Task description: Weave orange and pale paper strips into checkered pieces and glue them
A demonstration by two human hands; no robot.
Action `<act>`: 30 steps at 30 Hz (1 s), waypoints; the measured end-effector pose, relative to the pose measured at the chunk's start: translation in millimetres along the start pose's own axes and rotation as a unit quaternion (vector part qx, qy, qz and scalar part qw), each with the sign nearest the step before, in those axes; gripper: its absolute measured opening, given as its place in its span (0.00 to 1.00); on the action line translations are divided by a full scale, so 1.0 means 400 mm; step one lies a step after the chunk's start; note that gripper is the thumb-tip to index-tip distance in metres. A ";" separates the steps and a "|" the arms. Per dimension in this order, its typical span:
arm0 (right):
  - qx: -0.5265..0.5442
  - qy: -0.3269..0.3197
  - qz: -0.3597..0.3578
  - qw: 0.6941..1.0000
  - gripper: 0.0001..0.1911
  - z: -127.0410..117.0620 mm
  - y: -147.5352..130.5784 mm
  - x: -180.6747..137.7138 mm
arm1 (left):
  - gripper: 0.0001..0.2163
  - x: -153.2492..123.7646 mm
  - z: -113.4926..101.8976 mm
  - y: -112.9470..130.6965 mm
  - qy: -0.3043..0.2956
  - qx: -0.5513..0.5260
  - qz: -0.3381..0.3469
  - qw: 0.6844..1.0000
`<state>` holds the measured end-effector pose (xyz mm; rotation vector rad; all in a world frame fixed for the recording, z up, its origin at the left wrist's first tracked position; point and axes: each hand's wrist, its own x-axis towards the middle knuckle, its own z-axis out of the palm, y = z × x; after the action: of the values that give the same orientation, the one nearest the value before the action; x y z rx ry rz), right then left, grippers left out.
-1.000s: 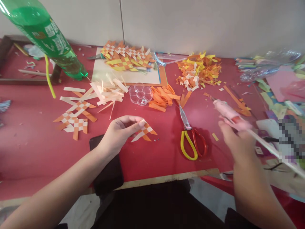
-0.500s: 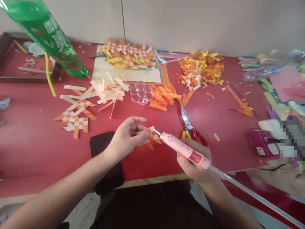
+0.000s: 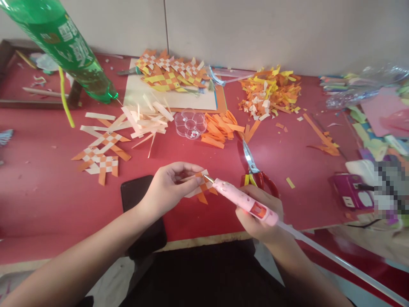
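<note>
Between thumb and fingers, my left hand point(image 3: 174, 185) pinches a small woven paper fish point(image 3: 204, 187) in orange and cream checks. My right hand point(image 3: 262, 213) is wrapped round a pink glue gun point(image 3: 244, 201), with a long clear glue stick point(image 3: 338, 256) coming out of its back end. The metal nozzle touches or nearly touches the woven paper close to my left fingertips. Just beyond my right hand lie scissors point(image 3: 251, 160) with red handles. A black phone point(image 3: 137, 192) rests under my left forearm.
Woven pieces point(image 3: 102, 157), cream strips point(image 3: 153, 117), orange strips point(image 3: 217, 130) and a clear flower-shaped palette point(image 3: 191, 123) lie ahead. Paper scraps point(image 3: 271, 91) pile behind the scissors. A green bottle point(image 3: 70, 55) stands back left; a purple power adapter point(image 3: 351, 192) sits at right.
The fingers of my left hand have closed in nearer the woven paper. The glue gun's nozzle has shifted slightly left and down at the paper's edge.
</note>
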<state>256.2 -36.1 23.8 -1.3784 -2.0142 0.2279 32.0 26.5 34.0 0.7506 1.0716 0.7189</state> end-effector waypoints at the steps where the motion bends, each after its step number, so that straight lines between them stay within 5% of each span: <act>1: -0.001 0.001 0.002 1.000 0.11 -0.001 -0.002 0.001 | 0.12 -0.001 0.001 0.001 0.002 0.001 0.002 1.000; 22: -0.049 -0.016 0.016 0.999 0.08 -0.007 -0.006 0.001 | 0.12 -0.007 -0.001 -0.009 0.020 0.086 0.034 0.996; 26: -0.164 -0.029 0.067 0.984 0.05 -0.050 0.066 0.003 | 0.10 -0.005 -0.008 -0.007 0.010 0.065 0.053 0.996; 30: -0.260 -0.071 0.125 0.955 0.10 -0.136 0.222 0.012 | 0.11 0.000 -0.018 -0.004 0.006 0.004 0.060 0.998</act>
<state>355.9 -6.2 23.2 -1.9985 -2.1007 -0.1098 25.4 27.0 30.6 0.8235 1.0472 0.8235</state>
